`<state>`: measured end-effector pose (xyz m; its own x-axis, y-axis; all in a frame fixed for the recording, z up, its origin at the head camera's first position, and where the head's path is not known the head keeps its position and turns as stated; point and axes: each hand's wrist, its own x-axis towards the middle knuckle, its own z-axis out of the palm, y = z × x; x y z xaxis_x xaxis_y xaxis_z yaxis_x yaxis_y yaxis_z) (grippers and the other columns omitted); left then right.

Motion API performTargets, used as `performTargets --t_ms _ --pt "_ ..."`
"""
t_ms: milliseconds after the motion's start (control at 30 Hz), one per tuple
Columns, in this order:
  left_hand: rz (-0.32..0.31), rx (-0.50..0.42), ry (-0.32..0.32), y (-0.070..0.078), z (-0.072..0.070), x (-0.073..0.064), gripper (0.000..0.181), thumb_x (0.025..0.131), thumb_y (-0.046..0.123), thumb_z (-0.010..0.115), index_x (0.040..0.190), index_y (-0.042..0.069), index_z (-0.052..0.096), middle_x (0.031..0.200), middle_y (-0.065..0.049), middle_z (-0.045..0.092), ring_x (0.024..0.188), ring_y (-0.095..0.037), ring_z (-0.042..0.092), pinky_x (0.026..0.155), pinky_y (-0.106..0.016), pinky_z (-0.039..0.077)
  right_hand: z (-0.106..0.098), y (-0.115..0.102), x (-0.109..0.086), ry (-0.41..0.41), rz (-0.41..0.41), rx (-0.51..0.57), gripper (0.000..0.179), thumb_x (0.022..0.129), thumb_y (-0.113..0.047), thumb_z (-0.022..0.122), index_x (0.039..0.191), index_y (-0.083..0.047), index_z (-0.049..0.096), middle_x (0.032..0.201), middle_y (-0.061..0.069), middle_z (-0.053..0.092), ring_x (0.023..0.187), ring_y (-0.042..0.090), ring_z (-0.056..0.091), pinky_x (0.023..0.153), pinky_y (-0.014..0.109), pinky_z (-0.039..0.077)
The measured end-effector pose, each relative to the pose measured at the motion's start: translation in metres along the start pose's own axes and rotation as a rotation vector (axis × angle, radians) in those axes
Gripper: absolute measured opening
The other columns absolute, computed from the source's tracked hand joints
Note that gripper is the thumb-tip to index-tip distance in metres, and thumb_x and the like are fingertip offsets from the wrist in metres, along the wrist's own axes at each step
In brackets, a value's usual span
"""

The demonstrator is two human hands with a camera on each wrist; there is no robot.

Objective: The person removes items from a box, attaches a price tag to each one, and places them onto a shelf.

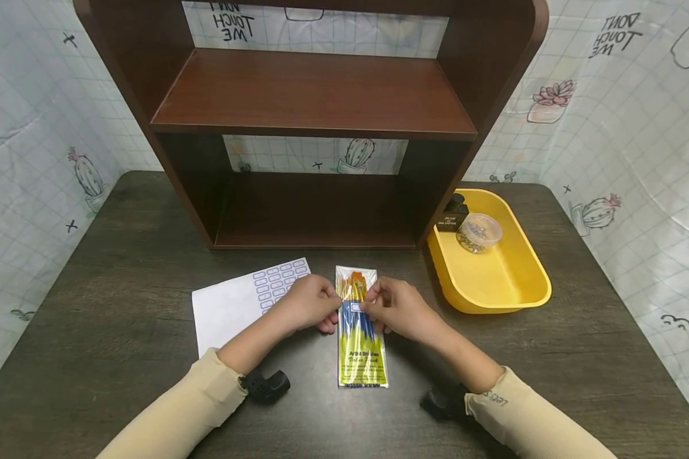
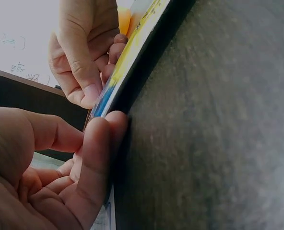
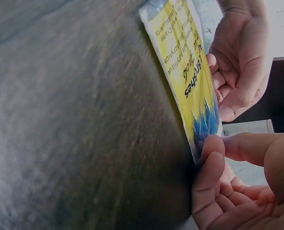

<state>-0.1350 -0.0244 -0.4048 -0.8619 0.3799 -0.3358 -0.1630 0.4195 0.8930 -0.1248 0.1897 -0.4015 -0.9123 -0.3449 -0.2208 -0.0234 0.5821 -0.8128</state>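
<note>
A clear pack of paintbrushes [image 1: 363,363] with a yellow-green and blue card lies in front of the shelf, brush heads pointing away from me. On its blue band sits a small white label [image 1: 356,307] with a dark border. My left hand [image 1: 312,303] pinches the pack's left edge between thumb and fingers, level with the label. From the other side my right hand [image 1: 399,308] pinches the right edge, its thumb tip at the label's right end. Both wrist views show the thumbs and fingertips at the pack's edges. Partly under my left forearm is a sheet of label stickers [image 1: 224,312].
A dark brown two-tier shelf [image 1: 316,95] stands behind the pack. To the right, a yellow tray [image 1: 511,268] holds a round clear tub [image 1: 479,233] of small pieces and a black box [image 1: 451,220]. The dark wooden table [image 1: 103,306] reaches patterned curtains.
</note>
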Motion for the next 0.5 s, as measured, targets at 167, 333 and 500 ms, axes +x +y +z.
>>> performTargets --t_ms 167,333,500 --pt "0.032 0.008 0.028 -0.0016 0.0007 -0.0024 0.017 0.099 0.004 0.058 0.085 -0.003 0.065 0.068 -0.01 0.071 0.05 -0.008 0.066 0.054 -0.027 0.06 0.0001 0.0009 -0.0005 0.0 -0.016 0.011 0.016 0.097 -0.011 0.073 0.1 0.001 0.063 0.068 0.009 0.067 0.054 0.013 0.064 0.051 0.028 0.054" --pt "0.063 -0.027 0.041 -0.0029 0.0031 -0.0042 0.013 0.097 0.003 0.059 0.088 -0.003 0.065 0.067 -0.01 0.071 0.051 -0.008 0.067 0.055 -0.029 0.061 -0.0017 0.0013 -0.004 0.011 0.013 0.018 0.015 0.097 -0.011 0.072 0.1 0.0 0.063 0.071 0.008 0.067 0.057 0.014 0.066 0.053 0.028 0.056" --pt "0.104 -0.092 0.058 -0.0043 0.0038 -0.0059 0.011 0.097 0.002 0.058 0.092 -0.004 0.065 0.069 -0.01 0.071 0.057 -0.009 0.069 0.062 -0.031 0.063 -0.0027 0.0018 -0.008 0.037 0.038 0.009 0.014 0.097 -0.011 0.072 0.101 -0.001 0.064 0.077 0.008 0.068 0.061 0.015 0.065 0.055 0.028 0.057"
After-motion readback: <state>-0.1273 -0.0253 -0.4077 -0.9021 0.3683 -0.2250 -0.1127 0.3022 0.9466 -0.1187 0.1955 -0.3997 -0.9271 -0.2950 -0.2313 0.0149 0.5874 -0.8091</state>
